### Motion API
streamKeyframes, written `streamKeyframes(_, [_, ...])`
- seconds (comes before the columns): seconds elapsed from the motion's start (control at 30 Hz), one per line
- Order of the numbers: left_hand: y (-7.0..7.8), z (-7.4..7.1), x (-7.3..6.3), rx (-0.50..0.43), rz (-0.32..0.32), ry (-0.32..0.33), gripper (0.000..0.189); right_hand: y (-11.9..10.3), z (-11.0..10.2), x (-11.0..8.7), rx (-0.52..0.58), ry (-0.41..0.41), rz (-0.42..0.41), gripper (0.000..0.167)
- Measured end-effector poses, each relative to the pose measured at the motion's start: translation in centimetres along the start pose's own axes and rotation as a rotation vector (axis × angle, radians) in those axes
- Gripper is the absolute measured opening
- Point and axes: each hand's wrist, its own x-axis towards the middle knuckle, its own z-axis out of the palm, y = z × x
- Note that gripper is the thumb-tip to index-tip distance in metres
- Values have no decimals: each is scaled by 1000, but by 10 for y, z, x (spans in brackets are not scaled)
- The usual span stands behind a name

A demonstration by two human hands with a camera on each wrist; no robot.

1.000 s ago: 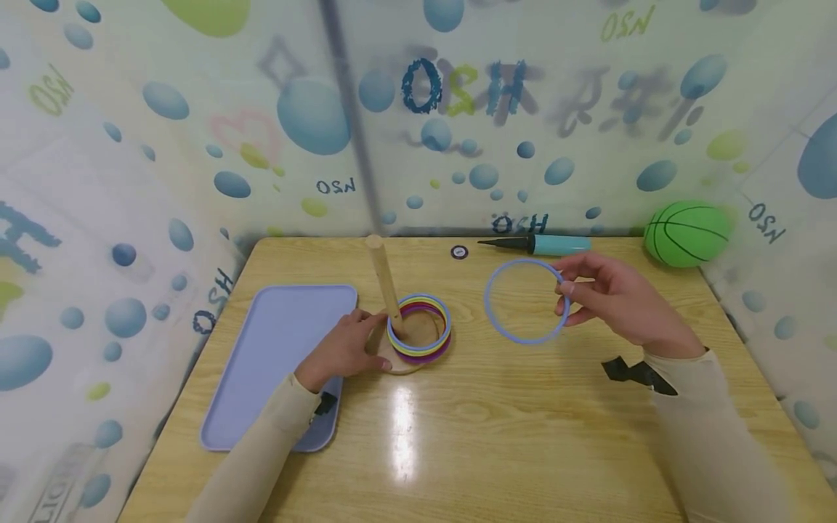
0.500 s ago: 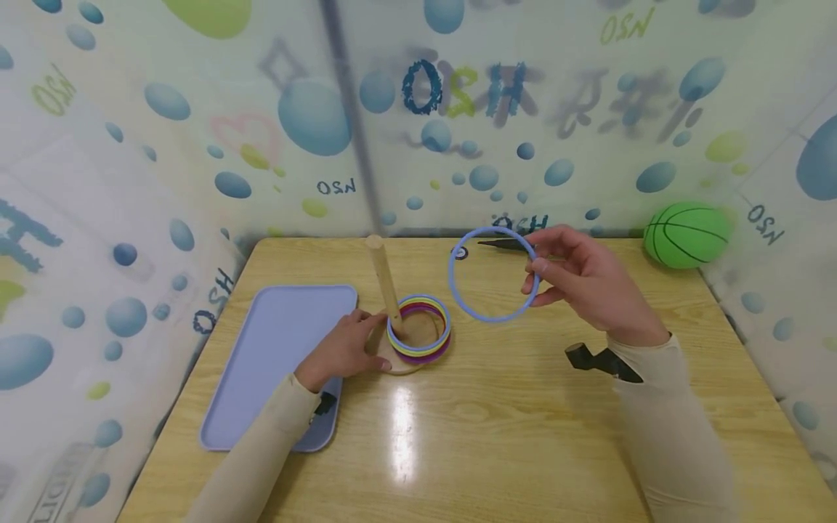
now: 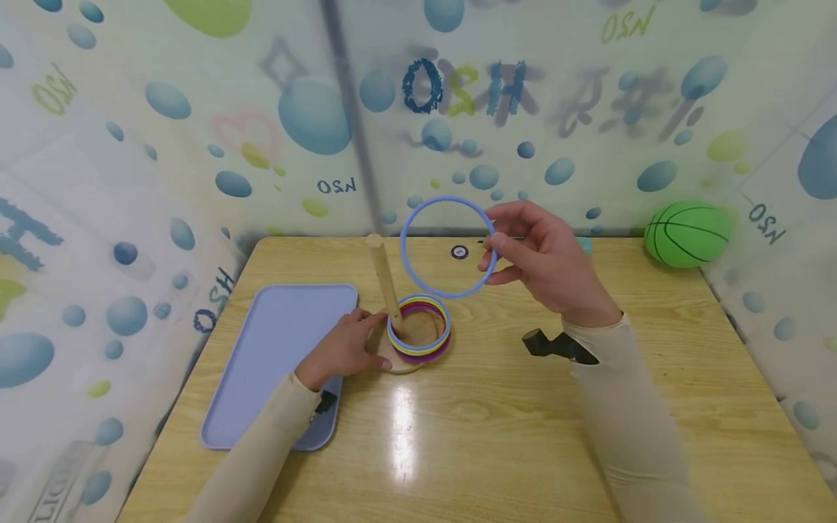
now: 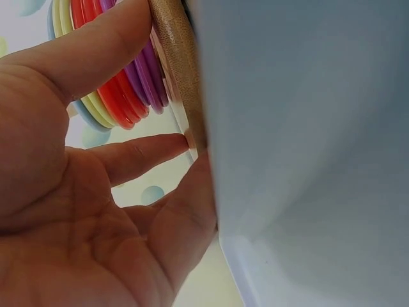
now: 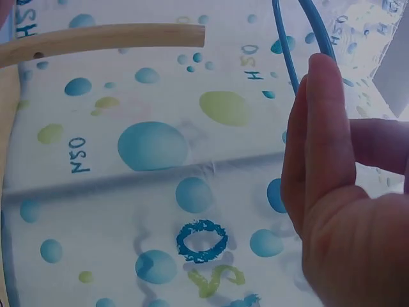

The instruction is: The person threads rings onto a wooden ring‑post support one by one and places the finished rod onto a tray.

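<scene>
My right hand (image 3: 543,254) pinches a thin blue ring (image 3: 402,245) between thumb and fingers. The ring is raised, tilted up to face me, just right of the upright wooden peg (image 3: 382,280). In the right wrist view the peg (image 5: 128,35) reaches toward the hand, its tip apart from the ring. Around the peg's foot lies a stack of blue, yellow, red and purple rings (image 4: 121,99) on a round wooden base (image 3: 418,334). My left hand (image 3: 343,345) holds the left edge of that base, thumb in front and fingers behind.
A light blue tray (image 3: 281,334) lies left of the base, partly under my left forearm. Near the back edge sits a small dark disc (image 3: 460,252); a turquoise pump (image 3: 584,244) is mostly hidden behind my right hand. A green ball (image 3: 686,234) rests at the back right corner.
My right hand has carried the blue ring left and upward, from the right part of the table to near the peg. The left hand and the stacked rings have stayed in place.
</scene>
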Motion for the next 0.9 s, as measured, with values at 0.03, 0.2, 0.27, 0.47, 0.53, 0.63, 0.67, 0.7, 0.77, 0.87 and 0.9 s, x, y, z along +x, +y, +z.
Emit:
streamKeyframes(0.03, [0,0,0,-1,0,0,96,1,3,3,3,-1,4,29])
streamKeyframes(0.2, [1,-1,0,3,13,3,96,8,16,18,18,11,43,29])
streamKeyframes(0.27, [1,-2,-1,1,15,3,96,12,20,23,18,25,64,29])
streamKeyframes(0.47, [0,-1,-2,2,17,4,95,28,28,41,13,52,143,30])
streamKeyframes(0.53, [-1,-1,-1,4,17,7,96,34,30,45,16,51,170,30])
streamKeyframes(0.63, [-1,0,-1,6,15,9,96,44,33,50,14,54,210,30])
streamKeyframes(0.67, [-2,0,0,6,13,8,96,48,34,51,8,58,225,30])
streamKeyframes(0.7, [-2,1,0,6,11,8,96,51,35,52,4,62,242,30])
streamKeyframes(0.77, [-1,1,-1,6,11,9,96,59,35,52,-5,73,275,31])
streamKeyframes(0.87, [0,-1,-2,6,16,12,96,68,34,52,-21,82,327,34])
streamKeyframes(0.9, [0,-1,-2,6,20,13,96,71,33,51,-20,84,340,36])
